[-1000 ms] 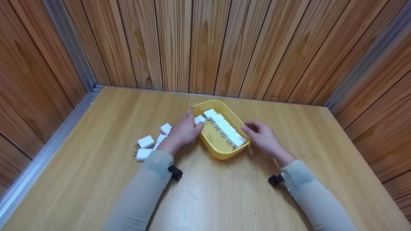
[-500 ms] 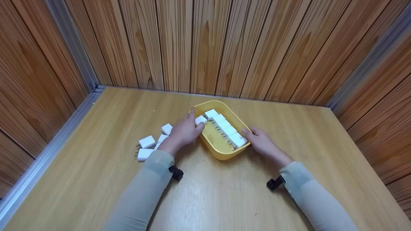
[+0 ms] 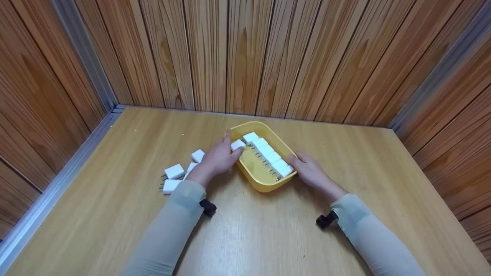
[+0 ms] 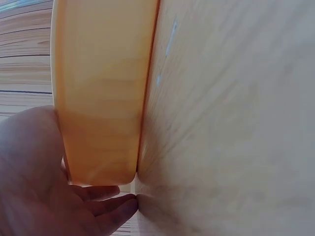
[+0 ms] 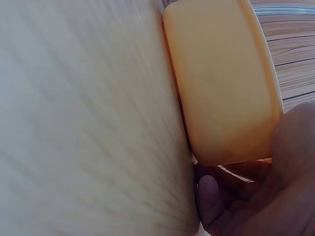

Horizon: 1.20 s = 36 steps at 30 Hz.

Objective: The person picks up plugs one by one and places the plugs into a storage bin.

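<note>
A yellow plastic bin (image 3: pixel 259 182) stands on the table, turned at an angle in the head view. Inside it, several white charger plugs (image 3: pixel 267 151) line the right wall in a row, prongs pointing left. One more white plug (image 3: pixel 238 145) lies by the left wall, partly behind my left thumb. My left hand (image 3: pixel 216 158) holds the bin's left side, thumb over the rim and fingers along the outside wall (image 4: pixel 106 88). On the opposite side my right hand (image 3: pixel 312 170) grips the rim, its thumb on top and its fingers curled outside beneath (image 5: pixel 236 191).
Left of the bin, several loose white plugs (image 3: pixel 174 171) lie on the wooden table (image 3: pixel 253 237), some partly hidden by my left hand. Wood-panelled walls (image 3: pixel 245 57) enclose the table at the back and both sides.
My right hand has gone from a loose touch at the bin's right rim to a grip on it, fingers now lower outside. The left hand and the bin have hardly moved.
</note>
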Motion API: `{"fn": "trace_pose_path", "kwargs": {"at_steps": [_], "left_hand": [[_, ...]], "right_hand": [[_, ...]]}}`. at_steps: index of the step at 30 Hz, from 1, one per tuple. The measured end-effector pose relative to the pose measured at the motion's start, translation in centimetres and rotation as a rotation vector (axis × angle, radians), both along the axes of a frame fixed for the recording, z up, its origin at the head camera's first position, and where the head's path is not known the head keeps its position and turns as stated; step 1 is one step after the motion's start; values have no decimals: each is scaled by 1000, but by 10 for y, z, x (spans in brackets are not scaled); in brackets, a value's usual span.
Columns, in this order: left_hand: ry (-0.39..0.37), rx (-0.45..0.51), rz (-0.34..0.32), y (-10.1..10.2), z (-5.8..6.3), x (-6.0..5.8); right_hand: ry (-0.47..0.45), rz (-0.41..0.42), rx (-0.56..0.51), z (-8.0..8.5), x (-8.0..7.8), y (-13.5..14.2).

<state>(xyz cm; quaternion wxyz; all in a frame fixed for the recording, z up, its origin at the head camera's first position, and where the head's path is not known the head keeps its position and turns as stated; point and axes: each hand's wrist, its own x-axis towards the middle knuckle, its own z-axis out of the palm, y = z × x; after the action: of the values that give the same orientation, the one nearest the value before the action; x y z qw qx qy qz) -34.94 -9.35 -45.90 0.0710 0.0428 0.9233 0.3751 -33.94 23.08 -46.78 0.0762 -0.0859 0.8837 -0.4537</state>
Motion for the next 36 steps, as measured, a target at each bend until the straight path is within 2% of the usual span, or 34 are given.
{"fn": "trace_pose_path", "kwargs": {"at_steps": [6,12,16,21,30,36], "left_hand": [[-7,-4,-43,-6,1,1],[-24,18,-30,-19,9,7],[2,13,-31,-36,15,11],[51,-39,-37,-64,20,13],[-44,-39,-13,-101,30,14],[-27,-101,-89,-109,32,16]], "right_hand": [[-10,2,-6,-1,0,0],[19,-1,-7,-3,-1,-1],[48,-7,-4,-4,0,0],[56,-3,10,-4,0,-1],[60,7,43,-1,-3,1],[39,13,47,0,-1,2]]}}
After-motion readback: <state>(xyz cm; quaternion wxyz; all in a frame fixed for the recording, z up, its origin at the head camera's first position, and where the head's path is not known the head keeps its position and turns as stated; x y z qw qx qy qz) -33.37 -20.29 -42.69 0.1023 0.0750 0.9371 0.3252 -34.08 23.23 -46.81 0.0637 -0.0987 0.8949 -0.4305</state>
